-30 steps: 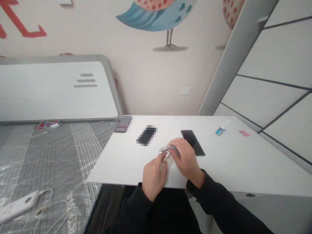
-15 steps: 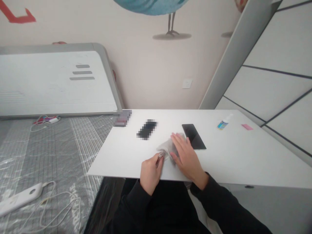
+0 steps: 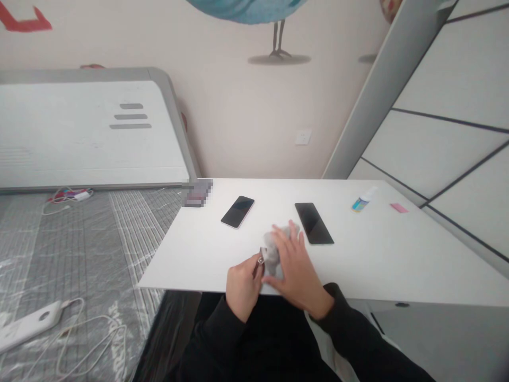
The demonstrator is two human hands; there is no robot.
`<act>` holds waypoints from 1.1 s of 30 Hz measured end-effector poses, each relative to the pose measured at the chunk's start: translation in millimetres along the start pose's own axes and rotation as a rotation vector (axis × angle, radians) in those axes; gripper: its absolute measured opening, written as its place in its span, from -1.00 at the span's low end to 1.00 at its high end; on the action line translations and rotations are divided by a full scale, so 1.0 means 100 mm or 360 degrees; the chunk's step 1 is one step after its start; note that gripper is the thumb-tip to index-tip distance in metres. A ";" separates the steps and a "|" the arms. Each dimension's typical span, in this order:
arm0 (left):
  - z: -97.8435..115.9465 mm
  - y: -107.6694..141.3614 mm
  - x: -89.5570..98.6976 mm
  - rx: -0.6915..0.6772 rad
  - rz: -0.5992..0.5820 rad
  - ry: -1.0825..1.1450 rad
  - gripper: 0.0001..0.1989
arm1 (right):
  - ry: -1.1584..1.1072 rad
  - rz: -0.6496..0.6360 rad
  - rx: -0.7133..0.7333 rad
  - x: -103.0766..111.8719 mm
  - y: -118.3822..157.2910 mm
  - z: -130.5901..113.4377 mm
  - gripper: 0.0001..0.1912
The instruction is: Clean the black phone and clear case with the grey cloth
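Note:
My left hand point(image 3: 243, 284) is closed near the front edge of the white table. Between its thumb and fingers is a small shiny metal object point(image 3: 261, 260), mostly hidden, so its kind is unclear. A thin grey cloth point(image 3: 272, 253) lies crumpled beside it. Over that cloth my right hand point(image 3: 296, 270) is spread, palm down, fingers apart and slightly blurred. Just beyond the right fingertips rests a dark tablet point(image 3: 315, 224). A black-screened phone point(image 3: 237, 212) lies farther left on the table point(image 3: 191, 254).
A small spray bottle point(image 3: 362, 201) lies tilted at the back right, with a pink slip point(image 3: 398, 208) beside it. A pixelated item point(image 3: 198, 192) occupies the back left corner. To the left, a plastic-covered bed point(image 3: 91, 254) carries a white power strip point(image 3: 34, 323) and loose cable.
My right hand has drawn slightly toward me and its fingers have spread. The cloth is more bunched up, closer to my left hand, which still holds the metal object.

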State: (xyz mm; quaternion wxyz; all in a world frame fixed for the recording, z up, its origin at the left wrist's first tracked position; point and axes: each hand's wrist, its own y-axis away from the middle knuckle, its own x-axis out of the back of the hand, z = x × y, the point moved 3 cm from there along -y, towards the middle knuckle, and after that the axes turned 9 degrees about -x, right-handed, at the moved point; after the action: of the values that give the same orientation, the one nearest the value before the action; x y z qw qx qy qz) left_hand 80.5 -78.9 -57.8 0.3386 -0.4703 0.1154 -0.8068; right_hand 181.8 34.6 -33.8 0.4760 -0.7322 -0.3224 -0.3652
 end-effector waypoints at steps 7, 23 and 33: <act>0.00 0.01 0.00 0.0002 0.0018 -0.0002 -0.75 | 0.0066 -0.0032 0.0032 0.02 -0.02 0.03 -0.02; -0.01 0.01 -0.02 0.0019 0.0007 -0.0076 -0.73 | 0.0130 -0.0069 0.0032 0.08 -0.01 0.09 0.01; -0.01 0.03 -0.01 -0.0026 0.0038 -0.0106 -0.74 | 0.0141 -0.0134 0.0096 0.10 -0.04 0.15 0.02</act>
State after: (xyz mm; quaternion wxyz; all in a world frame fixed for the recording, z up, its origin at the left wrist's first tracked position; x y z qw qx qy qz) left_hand 81.5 -81.0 -60.7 0.3480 -0.4983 0.1161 -0.7856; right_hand 187.1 51.1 -28.1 0.4958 -0.6866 -0.3422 -0.4070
